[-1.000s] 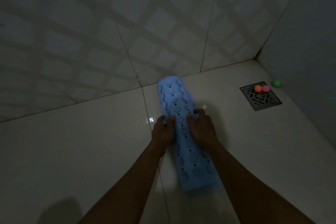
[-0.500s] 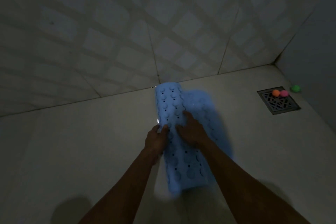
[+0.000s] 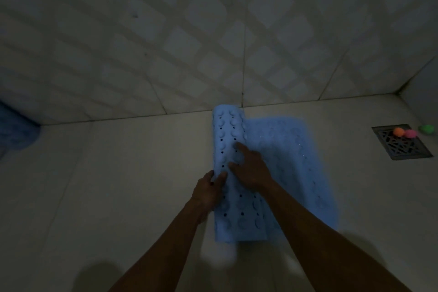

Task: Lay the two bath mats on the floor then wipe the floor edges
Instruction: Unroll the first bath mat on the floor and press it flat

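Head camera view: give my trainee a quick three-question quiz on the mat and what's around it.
1. True or false: the blue mat is fully flat on the floor.
2. Which hand rests on top of the roll? A) left hand B) right hand
3. Fill in: the orange ball and pink ball sit on the ____.

Key
1. False: its left part is rolled up; its right part lies flat.
2. B; the left hand holds the roll's left edge.
3. Drain.

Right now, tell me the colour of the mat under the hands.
Light blue mat with round bumps and small dark holes; head view.
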`<state>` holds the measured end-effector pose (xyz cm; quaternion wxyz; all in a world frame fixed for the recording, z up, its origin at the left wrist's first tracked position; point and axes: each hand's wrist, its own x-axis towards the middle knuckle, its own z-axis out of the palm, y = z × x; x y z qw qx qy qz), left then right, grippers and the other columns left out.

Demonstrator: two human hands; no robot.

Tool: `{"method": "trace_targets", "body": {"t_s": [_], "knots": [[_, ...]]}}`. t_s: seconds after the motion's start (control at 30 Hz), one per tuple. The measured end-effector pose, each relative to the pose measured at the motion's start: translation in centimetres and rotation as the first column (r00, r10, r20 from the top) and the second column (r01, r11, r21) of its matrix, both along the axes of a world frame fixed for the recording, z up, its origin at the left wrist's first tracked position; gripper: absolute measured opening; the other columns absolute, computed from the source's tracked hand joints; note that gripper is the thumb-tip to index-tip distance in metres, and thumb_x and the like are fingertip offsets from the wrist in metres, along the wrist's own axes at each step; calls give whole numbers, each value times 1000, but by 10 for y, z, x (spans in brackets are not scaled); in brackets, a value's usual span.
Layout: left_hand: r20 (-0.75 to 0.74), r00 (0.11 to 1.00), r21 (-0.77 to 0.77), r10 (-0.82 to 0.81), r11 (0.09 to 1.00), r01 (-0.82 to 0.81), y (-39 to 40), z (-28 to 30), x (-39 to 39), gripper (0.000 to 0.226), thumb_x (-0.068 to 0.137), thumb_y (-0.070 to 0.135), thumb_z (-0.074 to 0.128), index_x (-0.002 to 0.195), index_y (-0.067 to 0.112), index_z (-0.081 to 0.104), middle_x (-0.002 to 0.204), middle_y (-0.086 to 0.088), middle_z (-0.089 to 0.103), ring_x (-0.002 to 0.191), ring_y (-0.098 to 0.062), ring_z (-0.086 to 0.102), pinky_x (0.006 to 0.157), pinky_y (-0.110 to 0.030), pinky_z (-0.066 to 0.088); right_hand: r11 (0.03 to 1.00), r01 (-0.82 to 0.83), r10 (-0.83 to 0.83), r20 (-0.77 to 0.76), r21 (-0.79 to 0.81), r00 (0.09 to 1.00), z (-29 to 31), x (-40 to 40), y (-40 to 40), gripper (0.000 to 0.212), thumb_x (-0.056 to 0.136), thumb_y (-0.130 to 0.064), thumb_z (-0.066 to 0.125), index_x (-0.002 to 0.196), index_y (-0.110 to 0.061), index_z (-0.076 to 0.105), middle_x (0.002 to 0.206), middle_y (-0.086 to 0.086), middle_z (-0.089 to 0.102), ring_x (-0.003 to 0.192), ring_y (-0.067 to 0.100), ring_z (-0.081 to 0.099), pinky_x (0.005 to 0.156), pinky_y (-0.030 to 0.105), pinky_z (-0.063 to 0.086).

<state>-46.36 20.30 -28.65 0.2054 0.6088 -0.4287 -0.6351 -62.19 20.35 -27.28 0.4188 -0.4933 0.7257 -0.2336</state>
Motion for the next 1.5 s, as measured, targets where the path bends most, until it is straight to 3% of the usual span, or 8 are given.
{"method": "trace_targets", "body": {"t_s": [0.13, 0.4, 0.53, 0.67, 0.9, 1.13, 1.3, 1.5], "knots": [[-62, 996, 60, 60, 997, -56, 7, 4, 12, 40, 99, 43, 59, 126, 14, 65, 116, -10, 74, 99, -28, 73, 89, -47, 60, 998, -45, 47, -66, 33, 997, 4, 18, -2, 66, 96, -41, 54, 154, -36, 24, 151, 15, 32, 136, 35, 40, 117, 48, 32], [118, 990, -14, 78, 997, -77, 12, -3, 31, 73, 87, 69, 50, 137, 16, 59, 132, -10, 65, 115, -31, 65, 99, -48, 54, 997, -8, 18, -131, 73, 991, 2, 46, -13, 71, 96, -49, 51, 156, -36, 16, 158, 15, 22, 143, 41, 27, 117, 50, 27], [141, 987, -51, 78, 996, -72, 9, -7, 48, 57, 98, 53, 52, 143, 18, 53, 141, -7, 59, 121, -26, 61, 105, -44, 51, 992, 79, -62, -178, 93, 982, -9, 55, -20, 67, 96, -53, 46, 154, -43, 13, 163, 12, 2, 146, 41, 11, 115, 56, 23], [179, 977, -40, 116, 993, -111, 7, 0, 57, 78, 83, 71, 59, 144, 23, 53, 136, -5, 63, 116, -23, 65, 102, -44, 54, 997, 75, -75, -46, -12, 996, -24, 66, -18, 61, 96, -51, 43, 152, -44, 19, 155, 15, 31, 133, 39, 42, 110, 51, 39], [260, 963, -20, 68, 998, -65, -9, 9, 77, 56, 92, 59, 60, 132, 19, 64, 118, -7, 73, 97, -23, 72, 81, -38, 62, 1000, 7, -7, -152, 0, 988, -19, 84, -31, 61, 100, -37, 45, 155, -31, 20, 158, 18, 22, 143, 41, 26, 114, 50, 26], [333, 943, -104, 22, 994, 14, -24, 19, 94, 69, 96, 59, 54, 147, 13, 47, 137, -11, 62, 118, -27, 64, 103, -42, 52, 996, -8, 5, -38, -85, 999, -3, 108, -43, 52, 102, -27, 46, 152, -24, 33, 152, 15, 36, 134, 36, 43, 110, 45, 37], [314, 949, -118, -8, 992, 48, -21, 18, 120, 73, 94, 63, 53, 150, 17, 44, 143, -7, 57, 124, -26, 60, 106, -40, 49, 999, -35, 35, -15, 6, 999, -4, 115, -48, 63, 100, -34, 50, 157, -28, 21, 162, 13, 24, 145, 33, 32, 118, 45, 28], [315, 949, -110, 30, 994, 5, -31, 11, 152, 78, 90, 63, 55, 149, 13, 44, 144, -13, 57, 127, -29, 58, 108, -42, 47, 999, -11, 16, 95, -49, 995, 2, 157, -48, 49, 102, -20, 50, 149, -14, 37, 136, -1, 51, 118, 14, 52, 98, 25, 40]]}}
